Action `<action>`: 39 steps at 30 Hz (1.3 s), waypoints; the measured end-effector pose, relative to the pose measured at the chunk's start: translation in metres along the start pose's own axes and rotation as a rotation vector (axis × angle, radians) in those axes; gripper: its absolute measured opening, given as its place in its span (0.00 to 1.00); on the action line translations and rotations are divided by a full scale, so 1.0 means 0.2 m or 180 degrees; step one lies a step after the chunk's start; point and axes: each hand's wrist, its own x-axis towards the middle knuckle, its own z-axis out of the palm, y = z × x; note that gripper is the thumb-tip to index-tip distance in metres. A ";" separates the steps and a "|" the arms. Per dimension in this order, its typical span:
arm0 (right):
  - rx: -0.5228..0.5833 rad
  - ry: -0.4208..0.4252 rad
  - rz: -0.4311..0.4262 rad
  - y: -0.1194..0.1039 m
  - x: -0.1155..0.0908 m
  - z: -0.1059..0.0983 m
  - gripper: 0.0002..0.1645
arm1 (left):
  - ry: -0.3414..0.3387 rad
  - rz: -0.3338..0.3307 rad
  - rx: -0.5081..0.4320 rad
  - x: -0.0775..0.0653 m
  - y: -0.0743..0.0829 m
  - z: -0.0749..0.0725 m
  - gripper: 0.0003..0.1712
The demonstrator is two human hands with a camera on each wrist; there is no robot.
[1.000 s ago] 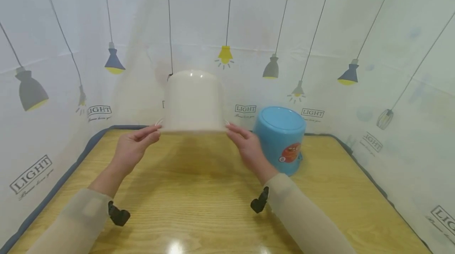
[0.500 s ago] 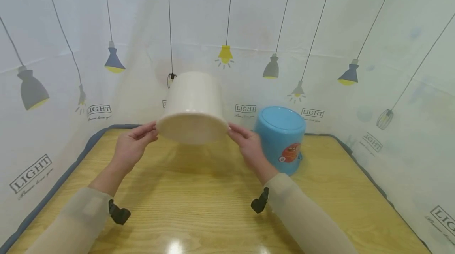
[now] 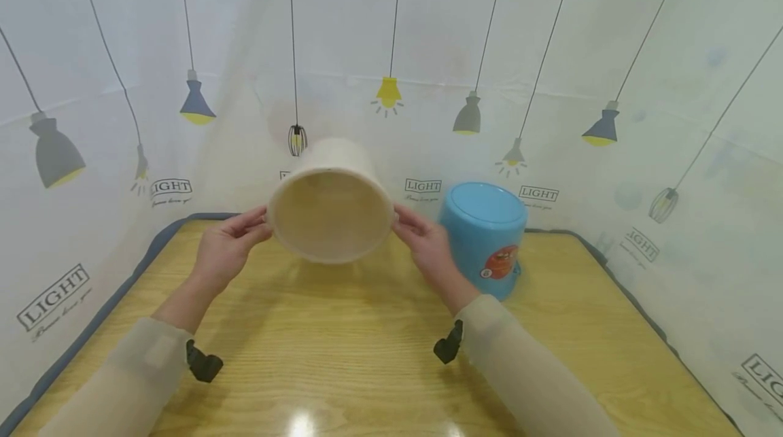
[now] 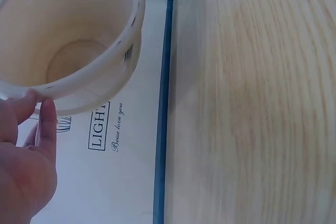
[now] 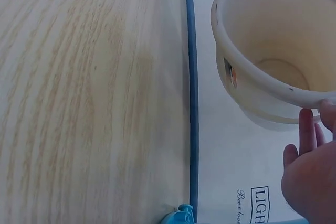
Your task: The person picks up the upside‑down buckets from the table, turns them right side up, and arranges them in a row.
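the left hand (image 3: 229, 250) pinched the left side of the rim of a cream bucket (image 3: 330, 216), thumb and fingertips closed on the rim's lip, the rest of the hand relaxed. the bucket hung in the air above the far half of the wooden worktop (image 3: 367, 355), clear of the surface, tipped so its open mouth faced the camera and its bare inside showed. the right hand (image 3: 428, 253) held the opposite side of the rim in the same way, fingers curled lightly onto the lip. just right of that hand, a blue bucket (image 3: 485, 233) stood upside down on the worktop, with a round orange sticker on its side. behind hung a white curtain (image 3: 550, 49) printed with lamps.
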 end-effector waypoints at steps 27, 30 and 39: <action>-0.0688 -0.0653 -0.0273 0.01 0.03 -0.14 0.36 | -0.0692 0.0878 0.0904 0.03 0.07 -0.08 0.39; -0.0698 -0.0713 -0.0304 -0.01 0.03 -0.16 0.36 | -0.0764 0.0878 0.0800 0.03 0.07 -0.09 0.38; -0.0504 -0.0830 -0.0103 -0.04 0.03 -0.16 0.34 | -0.0966 0.0530 0.0324 0.03 0.10 -0.10 0.38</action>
